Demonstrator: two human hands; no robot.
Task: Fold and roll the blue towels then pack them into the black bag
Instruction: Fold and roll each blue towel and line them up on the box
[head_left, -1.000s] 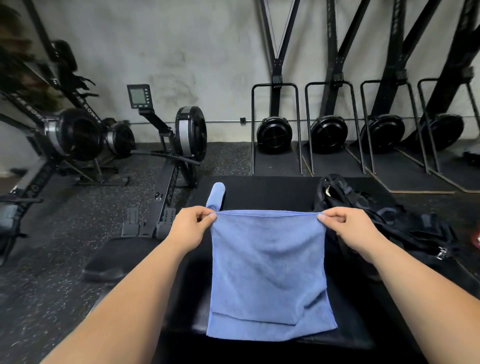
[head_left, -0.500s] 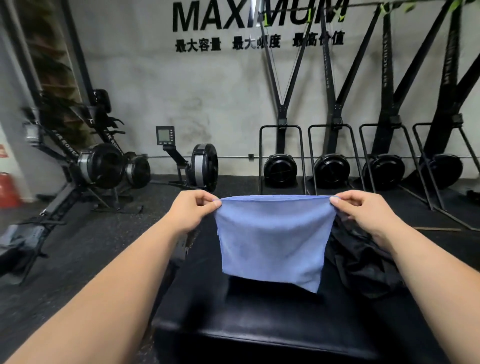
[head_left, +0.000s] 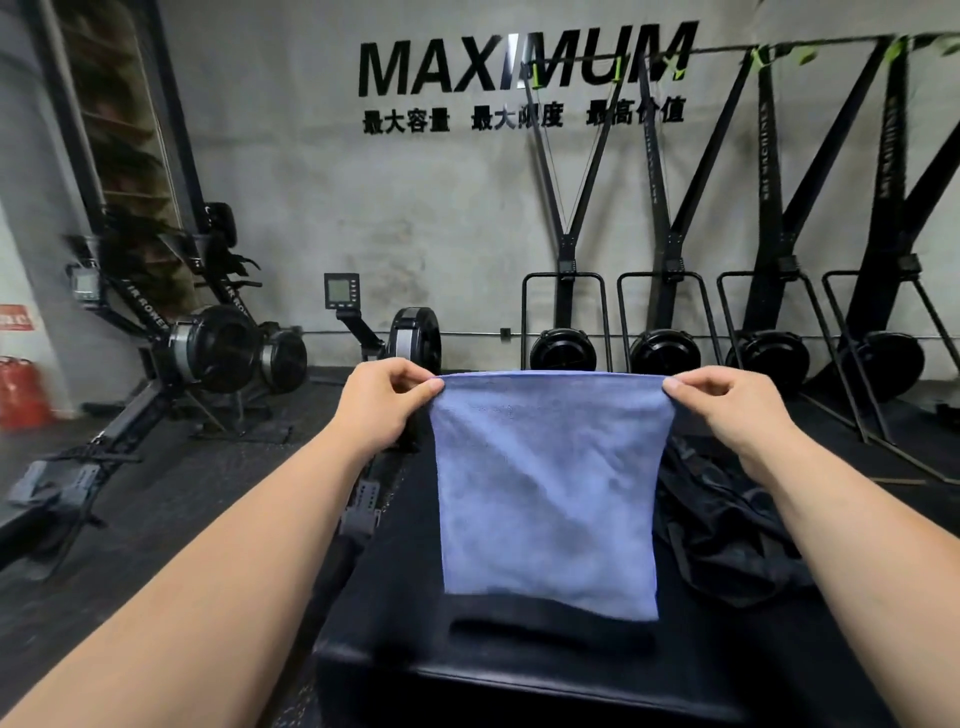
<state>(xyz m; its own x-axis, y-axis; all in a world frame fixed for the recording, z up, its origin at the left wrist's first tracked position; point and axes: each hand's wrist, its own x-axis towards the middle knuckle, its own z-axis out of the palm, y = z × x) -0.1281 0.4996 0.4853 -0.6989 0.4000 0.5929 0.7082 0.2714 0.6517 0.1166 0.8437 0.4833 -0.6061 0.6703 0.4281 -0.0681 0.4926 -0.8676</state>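
A blue towel (head_left: 548, 493) hangs in the air in front of me, held taut along its top edge. My left hand (head_left: 384, 402) pinches its top left corner and my right hand (head_left: 727, 410) pinches its top right corner. Its lower edge hangs just above the black padded box (head_left: 467, 670). The black bag (head_left: 727, 535) lies crumpled on the box's right side, partly behind the towel and my right forearm. The rolled towel seen earlier is hidden.
Rowing machines (head_left: 218, 353) stand on the dark rubber floor at the left. Ski machines with black flywheels (head_left: 660, 353) line the back wall. A red canister (head_left: 21, 395) sits at the far left.
Both hands lifted the towel off the box top, so it now hangs free. My view tilted upward, and the towel has dropped longer than half a second ago.
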